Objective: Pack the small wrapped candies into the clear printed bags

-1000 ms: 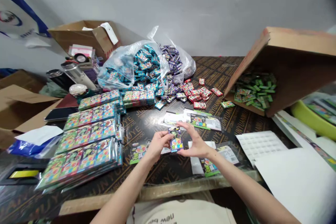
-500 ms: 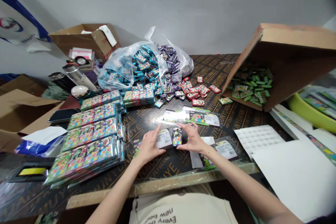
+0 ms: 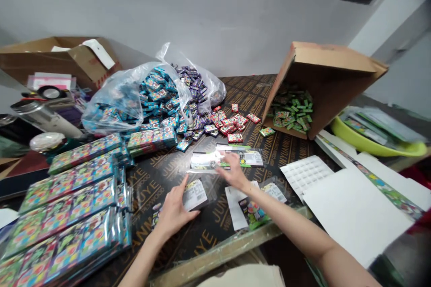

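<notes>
Your left hand [image 3: 173,210], spread open, lies over the flat printed card in clear plastic [image 3: 195,195], lower centre. Your right hand [image 3: 234,174], its grip unclear, is nearer the flat black-and-green printed packet [image 3: 248,158] just beyond, long axis left-to-right, centre frame.

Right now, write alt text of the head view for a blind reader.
A person's left hand is over a flat printed wrapper on a dark table, the right hand over more wrappers farther back. Stacked colourful packs lie at left; behind are clear bags of blue and purple packets, loose red packets and, at right, a tipped cardboard box holding green packets.
</notes>
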`<state>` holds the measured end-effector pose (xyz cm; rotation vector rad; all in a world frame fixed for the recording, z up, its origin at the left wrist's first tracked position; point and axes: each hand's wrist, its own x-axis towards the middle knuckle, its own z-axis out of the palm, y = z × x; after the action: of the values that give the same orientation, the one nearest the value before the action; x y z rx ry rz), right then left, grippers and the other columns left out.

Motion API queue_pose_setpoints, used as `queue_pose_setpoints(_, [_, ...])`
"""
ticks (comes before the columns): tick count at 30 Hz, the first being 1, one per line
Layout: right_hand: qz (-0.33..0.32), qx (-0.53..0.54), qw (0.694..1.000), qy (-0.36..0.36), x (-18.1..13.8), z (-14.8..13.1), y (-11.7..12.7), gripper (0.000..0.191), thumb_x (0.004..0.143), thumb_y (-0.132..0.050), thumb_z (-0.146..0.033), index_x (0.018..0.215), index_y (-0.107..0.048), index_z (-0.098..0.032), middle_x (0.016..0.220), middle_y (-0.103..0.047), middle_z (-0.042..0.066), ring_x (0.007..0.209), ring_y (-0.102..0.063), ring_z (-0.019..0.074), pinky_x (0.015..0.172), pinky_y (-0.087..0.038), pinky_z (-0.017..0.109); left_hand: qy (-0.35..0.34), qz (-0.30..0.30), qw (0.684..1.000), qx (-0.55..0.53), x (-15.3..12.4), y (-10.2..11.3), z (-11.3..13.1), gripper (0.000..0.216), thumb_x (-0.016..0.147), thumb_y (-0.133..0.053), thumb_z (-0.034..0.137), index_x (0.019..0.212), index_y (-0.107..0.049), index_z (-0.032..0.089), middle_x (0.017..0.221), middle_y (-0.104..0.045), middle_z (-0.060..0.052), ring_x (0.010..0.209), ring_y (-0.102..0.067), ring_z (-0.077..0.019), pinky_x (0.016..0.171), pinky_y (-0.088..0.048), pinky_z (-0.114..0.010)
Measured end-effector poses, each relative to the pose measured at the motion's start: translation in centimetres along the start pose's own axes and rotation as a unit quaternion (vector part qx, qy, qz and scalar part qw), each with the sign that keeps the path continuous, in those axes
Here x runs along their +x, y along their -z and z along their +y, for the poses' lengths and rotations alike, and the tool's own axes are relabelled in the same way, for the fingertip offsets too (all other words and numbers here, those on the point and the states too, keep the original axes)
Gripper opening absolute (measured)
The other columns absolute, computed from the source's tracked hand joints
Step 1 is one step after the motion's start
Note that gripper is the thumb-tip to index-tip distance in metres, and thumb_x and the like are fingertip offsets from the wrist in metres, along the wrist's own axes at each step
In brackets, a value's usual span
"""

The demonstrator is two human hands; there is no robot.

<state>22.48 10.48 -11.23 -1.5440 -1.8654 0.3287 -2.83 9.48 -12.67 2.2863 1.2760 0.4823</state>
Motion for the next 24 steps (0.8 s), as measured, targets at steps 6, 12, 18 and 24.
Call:
queue_pose_setpoints(6, [0.099,-0.169,0.934,-0.300,8.5,8.7,1.8,0.094,0.061,-0.062,-0.057,0.137,-0.019,-0.023,0.126,-0.041,0.018,0.117,-0.035,0.0360,0.089,-0.025,0.052,0.013,-0.042,0.995,0.093,-0.9,-1.1,-1.0,0.092,0.054,-0.069,0.029,0.136,-0.027,0.022,0.112,-0.053,-0.010,0.106,-0.045,-0.0291,0.090,-0.034,-0.042])
queue_pose_setpoints(12, [0.046,-0.100,0.984,-0.141,7.4,5.0,1.1,0.069,0.065,-0.059,-0.035,0.128,-0.035,-0.020,0.115,-0.052,0.011,0.105,-0.047,0.0263,0.087,-0.034,0.039,0.047,0.086,0.993,-0.060,0.7,-0.2,0.4,0.061,0.067,-0.063,0.042,0.121,-0.047,0.021,0.117,-0.053,-0.010,0.108,-0.049,-0.0256,0.092,-0.038,-0.041])
queue_pose_setpoints(18, [-0.112,-0.053,0.984,0.128,0.8,-5.4,1.4,0.083,0.057,-0.066,-0.033,0.132,-0.031,-0.021,0.127,-0.045,0.012,0.105,-0.045,0.0312,0.089,-0.031,0.046,0.065,0.145,0.955,-0.251,2.9,0.0,5.7,0.047,0.066,-0.066,0.032,0.110,-0.057,0.017,0.102,-0.062,-0.008,0.093,-0.058,-0.0225,0.083,-0.045,-0.036])
queue_pose_setpoints(24, [-0.090,0.074,0.984,0.137,-1.7,-6.3,2.3,0.105,0.057,-0.071,-0.049,0.139,-0.012,-0.022,0.140,-0.027,0.012,0.122,-0.033,0.0299,0.098,-0.029,0.044,0.180,0.003,0.788,-0.589,1.8,0.3,7.3,0.042,0.075,-0.056,0.039,0.105,-0.058,0.009,0.093,-0.067,-0.011,0.080,-0.064,-0.0236,0.075,-0.050,-0.038])
